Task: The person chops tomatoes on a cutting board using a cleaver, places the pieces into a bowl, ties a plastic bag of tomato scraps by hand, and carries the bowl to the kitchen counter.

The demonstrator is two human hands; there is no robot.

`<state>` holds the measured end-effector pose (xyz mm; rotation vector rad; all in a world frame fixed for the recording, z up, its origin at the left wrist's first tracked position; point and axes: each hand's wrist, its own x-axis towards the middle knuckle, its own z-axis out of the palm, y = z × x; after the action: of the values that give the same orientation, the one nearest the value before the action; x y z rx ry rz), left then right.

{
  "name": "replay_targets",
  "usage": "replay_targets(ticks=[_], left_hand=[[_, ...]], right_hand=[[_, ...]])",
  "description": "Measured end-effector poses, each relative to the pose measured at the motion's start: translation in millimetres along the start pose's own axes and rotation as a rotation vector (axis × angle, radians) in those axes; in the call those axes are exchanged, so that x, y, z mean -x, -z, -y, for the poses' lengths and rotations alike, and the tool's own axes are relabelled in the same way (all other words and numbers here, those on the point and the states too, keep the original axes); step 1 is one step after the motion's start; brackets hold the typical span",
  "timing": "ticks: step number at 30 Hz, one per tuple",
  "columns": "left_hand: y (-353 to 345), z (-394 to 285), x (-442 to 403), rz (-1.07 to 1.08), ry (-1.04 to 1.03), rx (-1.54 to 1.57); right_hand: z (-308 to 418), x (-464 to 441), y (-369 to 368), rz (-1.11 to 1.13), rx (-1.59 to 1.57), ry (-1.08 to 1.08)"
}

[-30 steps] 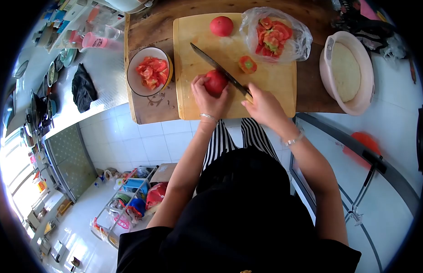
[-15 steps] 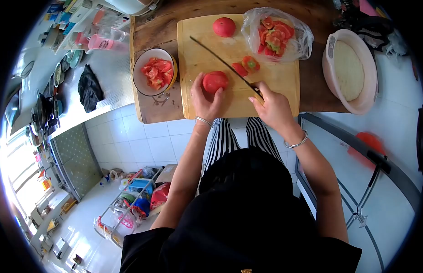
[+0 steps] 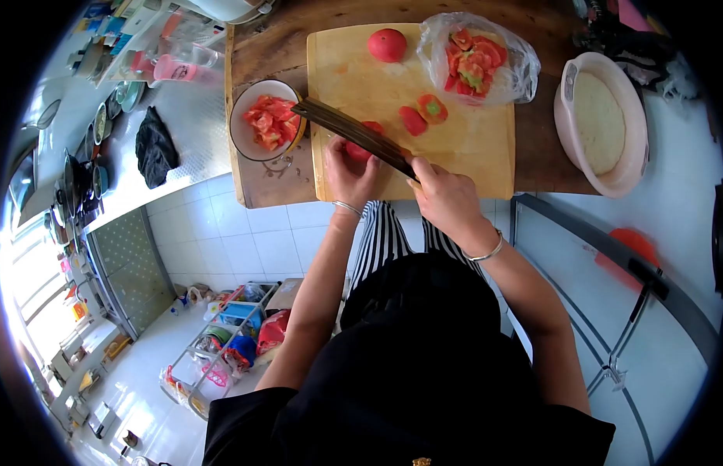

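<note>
My left hand is closed around a tomato near the front left of the wooden cutting board. In my right hand is the handle of a kitchen knife. Its broad dark blade slants over the tomato and hides much of it; whether it touches the skin I cannot tell. Two small cut tomato pieces lie right of the blade. Farther back on the board sits a whole tomato.
Left of the board stands a bowl of chopped tomato. A clear plastic bag with tomato scraps lies at the board's back right. A pink basin holding pale dough stands at the right.
My right hand has moved left and slightly down, bringing the knife over the tomato. The blade has turned, so its broad side shows. My left hand stays on the tomato.
</note>
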<state>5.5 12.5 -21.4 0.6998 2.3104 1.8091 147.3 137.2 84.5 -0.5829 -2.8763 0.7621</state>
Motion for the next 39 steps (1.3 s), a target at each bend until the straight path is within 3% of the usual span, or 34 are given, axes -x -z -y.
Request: replay_targets(ticks=[4, 6, 12, 14, 17, 21, 22, 23, 25, 31, 35, 37, 39], left_hand=[[1.7, -17.6, -1.7, 0.04, -0.042, -0.141], [1.8, -32.1, -7.3, 0.069, -0.175, -0.259], [9.6, -26.4, -2.7, 0.087, -0.242, -0.273], [8.9, -20.9, -3.0, 0.14, 0.031, 0.188], [16.4, -17.0, -6.5, 0.19, 0.021, 0.273], [21.8, -12.7, -18.3, 0.275, -0.033, 0.246], [23.8, -29.9, -26.5, 0.251, -0.143, 0.075], [24.5, -39.7, -30.9, 0.226, -0.254, -0.099], [20.4, -28.3, -28.6, 0.231, -0.254, -0.108], [1.0, -6.0, -10.7, 0.245, 0.048, 0.273], [-0.3, -21.7, -14.4, 0.249, 0.024, 0.264], [1.7, -26.2, -16.6, 0.259, -0.084, 0.047], [-0.3, -21.1, -17.8, 0.254, -0.104, 0.031]], right_hand=[[5.7, -5.0, 3.5, 0.055, -0.043, -0.087], [4.2, -27.3, -4.0, 0.098, -0.108, -0.124], [-27.5, -45.2, -1.9, 0.262, -0.298, -0.263], [-36.5, -42.5, -7.9, 0.189, -0.435, -0.301], [-39.8, -34.6, 5.5, 0.076, -0.406, -0.375], [-28.8, -7.5, 36.8, 0.06, -0.212, -0.217], [-26.8, -0.2, 35.8, 0.057, -0.209, -0.224], [-26.1, 6.4, 32.0, -0.022, -0.124, -0.087], [-19.8, 14.3, 28.5, -0.106, 0.023, 0.075], [-18.3, 29.2, 25.1, -0.087, 0.159, 0.096], [-20.2, 33.0, 31.6, -0.057, 0.128, 0.083], [-16.6, 20.6, 22.2, -0.048, 0.134, 0.065], [-9.6, 1.3, 11.7, -0.038, 0.095, 0.017]])
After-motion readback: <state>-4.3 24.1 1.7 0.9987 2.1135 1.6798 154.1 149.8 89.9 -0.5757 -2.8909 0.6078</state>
